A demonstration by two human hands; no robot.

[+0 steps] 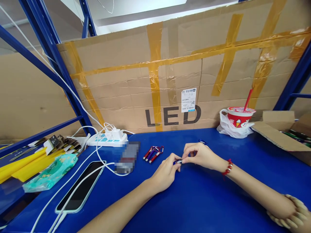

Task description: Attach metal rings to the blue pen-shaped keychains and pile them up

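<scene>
My left hand [164, 172] is closed around a small blue metal penlight [178, 162] with a silver end, held just above the blue table. From the other side my right hand [198, 155] pinches the silver end between thumb and fingertips. Fingers cover much of the penlight, and any smaller part in the pinch cannot be made out. To the left of my left hand lie a few similar penlights [150, 157], red and blue-purple, with small clips. Another small blue item [203, 142] rests behind my right hand, partly hidden by it.
At left, a phone [81, 184] is plugged into a cable, near a white power strip [108, 139] and a blurred-out dark object [127, 158]. A red cup [240, 117] with a straw stands back right, beside an open cardboard box [277, 134]. Cardboard [121, 94] walls the back.
</scene>
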